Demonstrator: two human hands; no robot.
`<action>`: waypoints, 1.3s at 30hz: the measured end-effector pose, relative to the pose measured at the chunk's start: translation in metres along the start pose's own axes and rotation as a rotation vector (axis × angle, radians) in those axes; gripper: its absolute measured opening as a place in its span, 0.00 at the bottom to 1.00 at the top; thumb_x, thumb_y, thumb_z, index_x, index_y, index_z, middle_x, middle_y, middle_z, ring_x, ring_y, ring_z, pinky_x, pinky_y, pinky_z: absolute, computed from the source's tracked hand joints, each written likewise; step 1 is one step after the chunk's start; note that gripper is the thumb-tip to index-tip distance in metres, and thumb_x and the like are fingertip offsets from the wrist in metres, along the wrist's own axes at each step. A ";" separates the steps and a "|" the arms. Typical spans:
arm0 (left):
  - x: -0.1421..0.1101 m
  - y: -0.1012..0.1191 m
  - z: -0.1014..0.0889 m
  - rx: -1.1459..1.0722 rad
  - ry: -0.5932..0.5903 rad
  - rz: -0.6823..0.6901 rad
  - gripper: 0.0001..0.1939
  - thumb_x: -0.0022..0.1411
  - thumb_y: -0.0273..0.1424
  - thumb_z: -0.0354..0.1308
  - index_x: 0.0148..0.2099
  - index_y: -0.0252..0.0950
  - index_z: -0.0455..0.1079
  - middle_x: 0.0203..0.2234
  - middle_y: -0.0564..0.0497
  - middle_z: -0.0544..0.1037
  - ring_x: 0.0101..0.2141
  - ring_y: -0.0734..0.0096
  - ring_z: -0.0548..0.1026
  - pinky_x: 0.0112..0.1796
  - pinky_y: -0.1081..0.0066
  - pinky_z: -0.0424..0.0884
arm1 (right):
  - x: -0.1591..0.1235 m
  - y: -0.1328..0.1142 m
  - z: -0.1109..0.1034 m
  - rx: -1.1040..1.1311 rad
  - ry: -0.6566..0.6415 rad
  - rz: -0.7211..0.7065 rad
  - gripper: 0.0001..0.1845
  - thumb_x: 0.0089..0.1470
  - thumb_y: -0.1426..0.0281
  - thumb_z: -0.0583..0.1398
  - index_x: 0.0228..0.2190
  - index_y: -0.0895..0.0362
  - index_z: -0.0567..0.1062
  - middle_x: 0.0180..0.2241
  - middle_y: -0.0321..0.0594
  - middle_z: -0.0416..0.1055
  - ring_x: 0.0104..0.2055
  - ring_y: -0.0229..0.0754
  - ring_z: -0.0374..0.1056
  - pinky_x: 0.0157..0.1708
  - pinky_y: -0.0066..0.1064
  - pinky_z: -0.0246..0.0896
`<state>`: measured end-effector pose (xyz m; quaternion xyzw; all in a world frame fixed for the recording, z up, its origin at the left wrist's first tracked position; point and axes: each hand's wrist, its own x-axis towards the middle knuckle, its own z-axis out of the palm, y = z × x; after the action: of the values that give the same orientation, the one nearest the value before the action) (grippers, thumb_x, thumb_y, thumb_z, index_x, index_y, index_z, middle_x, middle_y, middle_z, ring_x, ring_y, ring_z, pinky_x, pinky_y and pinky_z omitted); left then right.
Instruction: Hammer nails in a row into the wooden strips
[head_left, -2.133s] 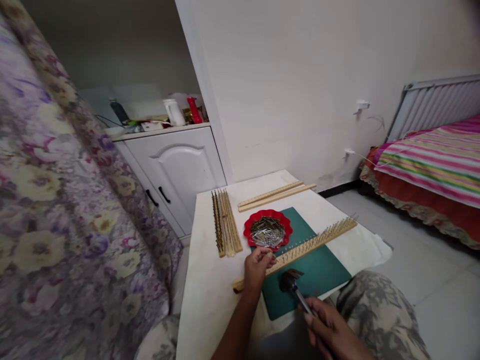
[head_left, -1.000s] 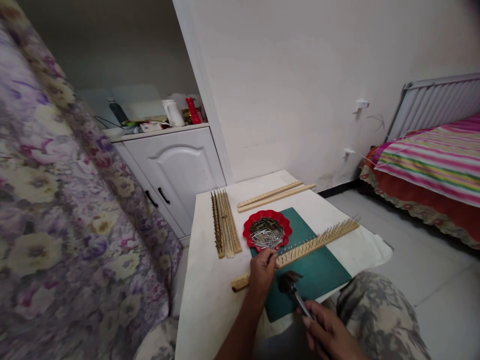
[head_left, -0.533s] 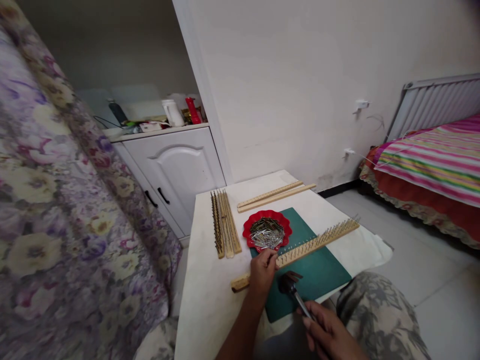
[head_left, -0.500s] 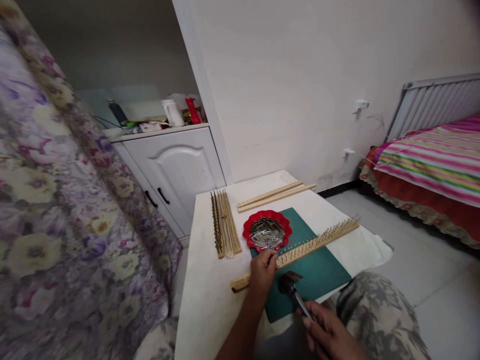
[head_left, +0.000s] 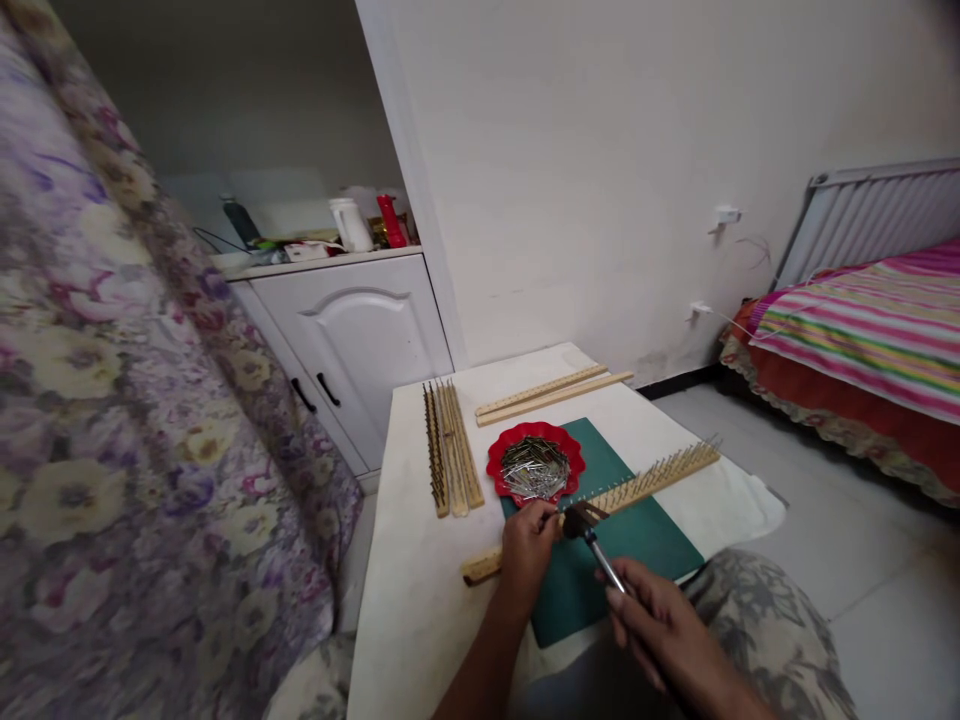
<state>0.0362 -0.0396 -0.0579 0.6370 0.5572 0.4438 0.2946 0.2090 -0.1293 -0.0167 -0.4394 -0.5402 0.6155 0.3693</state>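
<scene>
My right hand [head_left: 652,615] is wrapped round the handle of a claw hammer [head_left: 583,522], whose head is over the wooden strip [head_left: 637,487], close to my left fingertips. The fingers of my left hand [head_left: 531,535] are pinched at the strip, on what looks like a nail, mostly hidden by the fingers. Rows of upright nails stand along the strip's right part; its left end pokes out past my left hand. The strip lies slantwise across a green mat [head_left: 585,590]. Just beyond my left hand, a red scalloped bowl [head_left: 498,480] holds many loose nails [head_left: 536,468].
Nail-studded wooden strips [head_left: 452,450] lie at the table's left. Two more strips [head_left: 547,395] rest at the back of the white-covered table [head_left: 420,620]. A floral curtain [head_left: 150,400] hangs left, a cabinet [head_left: 360,340] stands behind, and a bed [head_left: 862,330] is at right.
The hammer head has risen from over the mat to the strip, beside my left fingertips. My left hand stays pinched at nearly the same spot.
</scene>
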 end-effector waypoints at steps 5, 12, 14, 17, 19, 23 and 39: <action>0.000 0.000 0.000 0.024 0.012 0.021 0.08 0.55 0.29 0.53 0.31 0.37 0.74 0.22 0.52 0.75 0.25 0.71 0.70 0.28 0.75 0.61 | 0.022 -0.010 -0.002 -0.059 0.007 -0.060 0.19 0.56 0.55 0.53 0.42 0.56 0.64 0.18 0.24 0.64 0.08 0.27 0.51 0.09 0.19 0.41; 0.000 -0.003 0.002 0.085 0.040 0.028 0.08 0.55 0.28 0.53 0.30 0.36 0.73 0.22 0.52 0.75 0.25 0.70 0.70 0.27 0.75 0.59 | 0.033 -0.012 0.004 -0.235 0.010 -0.123 0.16 0.58 0.61 0.51 0.43 0.58 0.65 0.17 0.25 0.63 0.09 0.29 0.55 0.10 0.20 0.45; 0.000 -0.003 0.002 0.093 0.043 0.021 0.08 0.55 0.29 0.53 0.30 0.35 0.73 0.23 0.51 0.75 0.26 0.70 0.70 0.27 0.74 0.59 | 0.033 -0.012 0.004 -0.251 0.021 -0.127 0.15 0.58 0.61 0.51 0.43 0.57 0.65 0.17 0.25 0.63 0.10 0.30 0.55 0.10 0.20 0.46; 0.000 -0.001 0.002 0.090 0.044 0.015 0.07 0.54 0.29 0.53 0.30 0.35 0.73 0.23 0.51 0.76 0.26 0.70 0.70 0.27 0.74 0.59 | 0.033 -0.011 0.003 -0.262 0.033 -0.124 0.16 0.58 0.61 0.50 0.44 0.57 0.66 0.18 0.26 0.64 0.11 0.31 0.56 0.10 0.21 0.47; -0.001 0.000 0.002 0.077 0.044 0.011 0.08 0.54 0.28 0.53 0.30 0.35 0.73 0.22 0.52 0.76 0.25 0.71 0.70 0.27 0.75 0.60 | 0.033 -0.010 0.003 -0.281 0.028 -0.108 0.16 0.58 0.61 0.50 0.43 0.57 0.66 0.18 0.26 0.64 0.10 0.31 0.57 0.10 0.22 0.47; -0.001 0.000 0.002 0.075 0.037 0.016 0.08 0.54 0.26 0.52 0.32 0.35 0.74 0.25 0.52 0.77 0.27 0.71 0.71 0.30 0.75 0.62 | 0.033 -0.009 0.004 -0.285 0.035 -0.128 0.16 0.57 0.60 0.51 0.42 0.57 0.66 0.18 0.26 0.64 0.12 0.32 0.57 0.12 0.23 0.49; -0.005 0.003 -0.020 0.060 -0.029 0.004 0.07 0.53 0.27 0.53 0.30 0.36 0.72 0.25 0.53 0.74 0.27 0.73 0.70 0.29 0.76 0.63 | -0.001 0.024 0.005 -0.207 -0.131 -0.029 0.14 0.57 0.56 0.51 0.28 0.54 0.61 0.17 0.26 0.62 0.10 0.29 0.53 0.11 0.23 0.43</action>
<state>0.0198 -0.0474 -0.0474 0.6530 0.5646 0.4183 0.2826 0.2051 -0.1358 -0.0397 -0.4259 -0.6303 0.5784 0.2947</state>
